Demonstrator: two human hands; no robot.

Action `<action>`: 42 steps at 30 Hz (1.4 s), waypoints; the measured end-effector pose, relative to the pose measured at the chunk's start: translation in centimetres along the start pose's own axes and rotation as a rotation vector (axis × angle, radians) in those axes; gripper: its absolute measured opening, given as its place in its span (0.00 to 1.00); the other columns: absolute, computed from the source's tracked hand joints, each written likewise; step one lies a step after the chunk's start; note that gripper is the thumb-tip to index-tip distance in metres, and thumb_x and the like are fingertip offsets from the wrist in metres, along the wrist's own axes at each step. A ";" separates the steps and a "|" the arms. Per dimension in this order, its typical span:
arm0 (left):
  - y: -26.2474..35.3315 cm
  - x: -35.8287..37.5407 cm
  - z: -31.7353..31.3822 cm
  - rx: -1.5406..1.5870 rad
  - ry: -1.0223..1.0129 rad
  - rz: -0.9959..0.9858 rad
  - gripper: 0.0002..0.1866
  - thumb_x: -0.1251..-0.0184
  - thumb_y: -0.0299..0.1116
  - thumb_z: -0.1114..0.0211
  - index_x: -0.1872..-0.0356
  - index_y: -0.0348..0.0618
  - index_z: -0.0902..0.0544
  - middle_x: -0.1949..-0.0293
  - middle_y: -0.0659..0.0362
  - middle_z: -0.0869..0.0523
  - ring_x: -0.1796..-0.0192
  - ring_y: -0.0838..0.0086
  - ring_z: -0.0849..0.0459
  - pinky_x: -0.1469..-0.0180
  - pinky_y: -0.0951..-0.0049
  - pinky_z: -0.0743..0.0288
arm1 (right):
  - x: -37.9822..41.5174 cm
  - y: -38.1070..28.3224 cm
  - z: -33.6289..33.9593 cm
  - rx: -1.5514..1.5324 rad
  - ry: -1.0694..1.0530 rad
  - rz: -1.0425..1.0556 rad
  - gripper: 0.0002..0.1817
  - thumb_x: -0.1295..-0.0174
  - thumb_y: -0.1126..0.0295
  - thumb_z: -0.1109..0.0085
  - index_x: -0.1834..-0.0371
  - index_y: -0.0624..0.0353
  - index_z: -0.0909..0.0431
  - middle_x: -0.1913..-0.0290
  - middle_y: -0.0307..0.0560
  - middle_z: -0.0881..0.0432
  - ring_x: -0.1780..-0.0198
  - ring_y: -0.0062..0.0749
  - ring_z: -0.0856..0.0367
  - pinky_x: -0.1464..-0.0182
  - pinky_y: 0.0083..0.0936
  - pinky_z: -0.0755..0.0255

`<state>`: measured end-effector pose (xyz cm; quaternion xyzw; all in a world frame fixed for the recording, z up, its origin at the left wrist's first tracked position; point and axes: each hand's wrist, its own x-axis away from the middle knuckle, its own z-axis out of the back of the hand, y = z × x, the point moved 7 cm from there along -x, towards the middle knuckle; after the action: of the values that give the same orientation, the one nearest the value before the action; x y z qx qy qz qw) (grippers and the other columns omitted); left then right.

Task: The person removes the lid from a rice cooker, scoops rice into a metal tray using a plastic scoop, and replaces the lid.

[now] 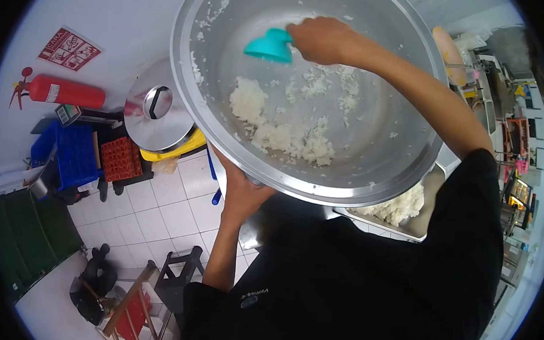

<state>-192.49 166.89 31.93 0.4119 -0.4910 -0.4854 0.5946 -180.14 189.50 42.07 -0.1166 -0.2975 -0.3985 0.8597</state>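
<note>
A large metal pot (397,133) tilts toward me, with clumps of cooked white rice (292,140) on its inner surface and grains stuck along its wall. My right hand (319,40) reaches inside, its fingers closed around a teal plastic scoop (269,48) above the rice. Outside the pot, at its lower left, my left hand (246,190) is closed on the pot near its rim; the pot hides some of the fingers. Partly covered by the pot and my arm, a rectangular metal tray (432,184) holds a heap of white rice (399,206).
A round metal lid (140,117) rests at the left above something yellow (178,149). Beyond it are a blue crate (76,153), a red egg tray (120,159) and a wall-mounted fire extinguisher (67,91). A black stool (177,273) stands on the tiled floor.
</note>
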 end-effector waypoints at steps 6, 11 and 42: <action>-1.0 0.4 -0.4 -0.041 -0.110 0.098 0.56 0.61 0.43 0.20 0.32 0.31 0.44 0.34 0.38 0.46 0.30 0.48 0.42 0.28 0.60 0.50 | 4.5 -6.5 -0.1 0.184 0.129 0.312 0.22 0.40 0.74 0.48 0.41 0.59 0.32 0.63 0.55 0.17 0.60 0.48 0.16 0.59 0.40 0.21; -0.4 0.2 -0.7 -0.112 -0.188 0.085 0.48 0.58 0.42 0.21 0.36 0.33 0.36 0.35 0.37 0.43 0.31 0.47 0.41 0.28 0.58 0.51 | 3.0 2.4 1.3 0.277 0.164 0.060 0.14 0.40 0.75 0.50 0.50 0.61 0.28 0.64 0.55 0.17 0.63 0.48 0.16 0.61 0.41 0.21; 2.9 -1.0 -0.2 0.049 -0.032 -0.280 0.79 0.65 0.56 0.20 0.31 0.53 0.85 0.30 0.41 0.85 0.24 0.47 0.74 0.26 0.49 0.58 | 3.6 6.9 1.2 -0.540 -0.135 -0.131 0.20 0.32 0.54 0.50 0.56 0.62 0.23 0.79 0.42 0.26 0.85 0.25 0.29 0.82 0.28 0.34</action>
<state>-191.83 168.38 34.51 0.4831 -0.4499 -0.5581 0.5027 -173.66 192.33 45.44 -0.3483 -0.2438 -0.5092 0.7483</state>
